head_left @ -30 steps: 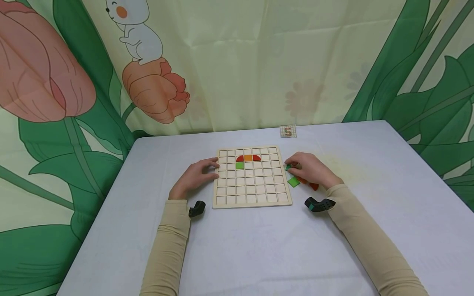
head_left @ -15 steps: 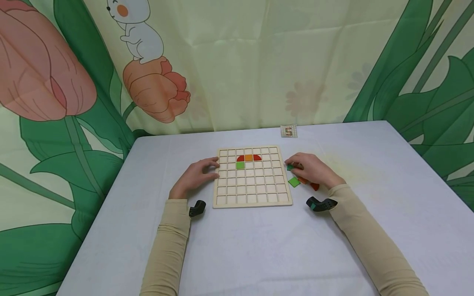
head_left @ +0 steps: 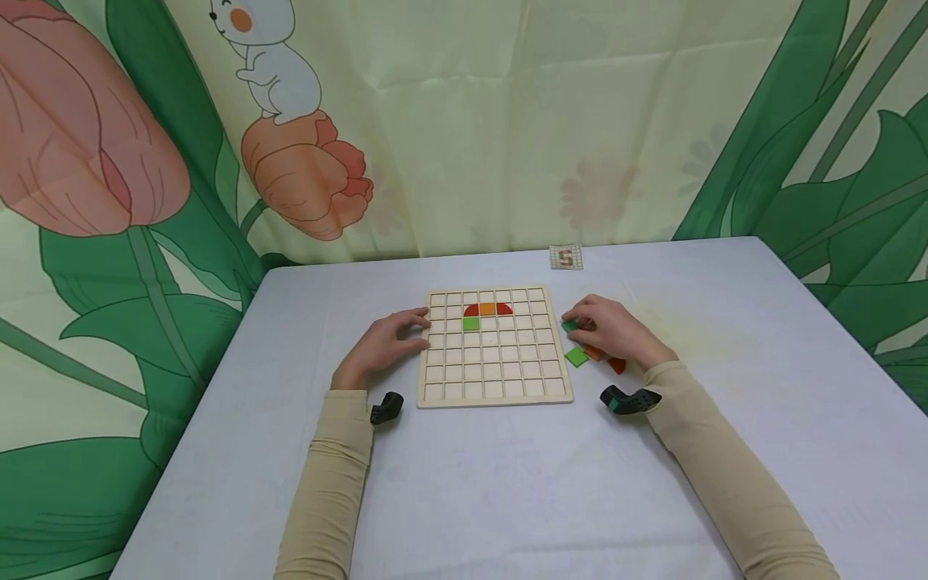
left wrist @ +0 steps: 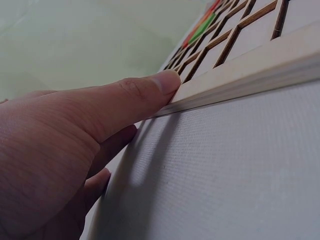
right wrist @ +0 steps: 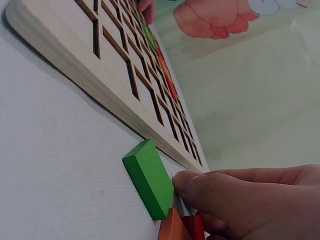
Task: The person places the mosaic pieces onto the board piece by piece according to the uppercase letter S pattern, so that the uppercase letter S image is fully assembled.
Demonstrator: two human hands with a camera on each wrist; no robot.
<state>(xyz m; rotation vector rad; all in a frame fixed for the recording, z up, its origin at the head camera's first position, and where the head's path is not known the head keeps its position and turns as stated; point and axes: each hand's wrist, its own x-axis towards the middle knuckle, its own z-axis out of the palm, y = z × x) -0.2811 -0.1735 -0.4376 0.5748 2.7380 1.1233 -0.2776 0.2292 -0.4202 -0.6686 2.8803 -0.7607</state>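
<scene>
A square wooden grid board lies on the white table. Its upper cells hold an orange square between two red curved pieces, with a light green square below the left one. My left hand rests at the board's left edge, fingers loosely extended; in the left wrist view the thumb touches the rim. Beside the right edge, my right hand pinches a teal-green piece, mostly hidden by the fingers. Just below lie a light green block, an orange piece and a red piece.
A small card with a printed grid pattern lies near the table's back edge. Black wrist devices sit by both sleeves. A patterned curtain hangs behind the table.
My right hand and the teal-green piece have shifted very slightly back and to the right. The left hand holds its place at the board, and the placed pieces are unchanged.
</scene>
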